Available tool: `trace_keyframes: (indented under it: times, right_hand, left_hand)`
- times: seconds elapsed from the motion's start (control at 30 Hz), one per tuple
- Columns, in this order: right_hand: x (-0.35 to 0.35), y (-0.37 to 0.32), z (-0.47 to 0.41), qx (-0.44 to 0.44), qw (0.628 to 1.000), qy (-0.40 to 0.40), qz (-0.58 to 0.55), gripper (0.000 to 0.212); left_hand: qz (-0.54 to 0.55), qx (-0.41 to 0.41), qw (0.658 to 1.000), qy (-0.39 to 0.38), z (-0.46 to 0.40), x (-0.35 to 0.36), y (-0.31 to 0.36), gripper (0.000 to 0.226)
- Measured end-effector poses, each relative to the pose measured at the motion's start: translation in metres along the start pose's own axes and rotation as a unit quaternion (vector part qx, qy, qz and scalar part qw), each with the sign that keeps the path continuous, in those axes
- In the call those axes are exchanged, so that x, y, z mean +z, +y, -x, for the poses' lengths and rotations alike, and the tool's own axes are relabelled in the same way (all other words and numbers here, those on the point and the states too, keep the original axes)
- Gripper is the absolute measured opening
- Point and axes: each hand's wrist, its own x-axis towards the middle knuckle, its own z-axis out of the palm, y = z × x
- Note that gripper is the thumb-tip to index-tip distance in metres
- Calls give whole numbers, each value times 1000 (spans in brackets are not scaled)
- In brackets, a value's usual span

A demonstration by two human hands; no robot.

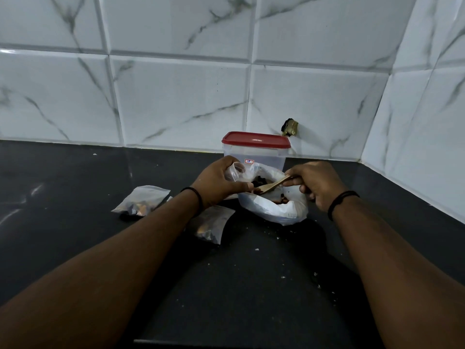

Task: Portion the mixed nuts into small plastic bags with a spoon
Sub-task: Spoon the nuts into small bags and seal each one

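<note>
- The right hand point(318, 183) pinches a wooden spoon point(273, 185) by its handle, bowl over the nuts point(259, 183).
- The left hand point(219, 182) grips a small clear bag point(235, 171) at its mouth; its contents are hidden.
- The nuts sit in a large white bag point(275, 209) on the black counter point(251, 285), mostly covered by the hands.
- Two filled bags point(142, 200) point(211, 224) lie left; one is partly under the forearm.
- A red-lidded container point(255, 147) stands behind.

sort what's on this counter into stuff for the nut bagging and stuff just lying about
For the job: spoon, big nut bag, small bag in left hand, two filled bags.
Lying about: lidded tub, crumbs.
</note>
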Motion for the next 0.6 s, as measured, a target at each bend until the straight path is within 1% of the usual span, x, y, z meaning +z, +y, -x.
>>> trace_keyframes:
  times: [0.07, 0.13, 0.3, 0.37, 0.47, 0.53, 0.6]
  right_hand:
    - [-3, 1, -3, 15, 1000, 24, -1, 20]
    - [-5, -1, -4, 10, 999, 45, -16, 13]
    - [-4, -9, -1, -44, 993, 77, -79, 9]
    - [0, -13, 2, -65, 991, 79, -90, 10]
    - [9, -16, 8, -92, 992, 51, -75, 15]
    - [16, -15, 11, -150, 988, 19, -37, 16]
    - [19, -17, 16, -258, 965, -24, 33, 13]
  left_hand:
    - [10, -1, 1000, 0, 0, 0, 0, 46]
    - [15, -1, 1000, -2, 1, 0, 0, 46]
    - [31, -7, 999, 0, 1, -1, 0, 51]
    - [35, -12, 999, 1, 1, -1, 0, 53]
    - [38, -13, 999, -7, 1, -1, 0, 51]
    - [37, -13, 999, -8, 2, 0, 2, 59]
    - [44, -15, 999, -7, 3, 0, 3, 67]
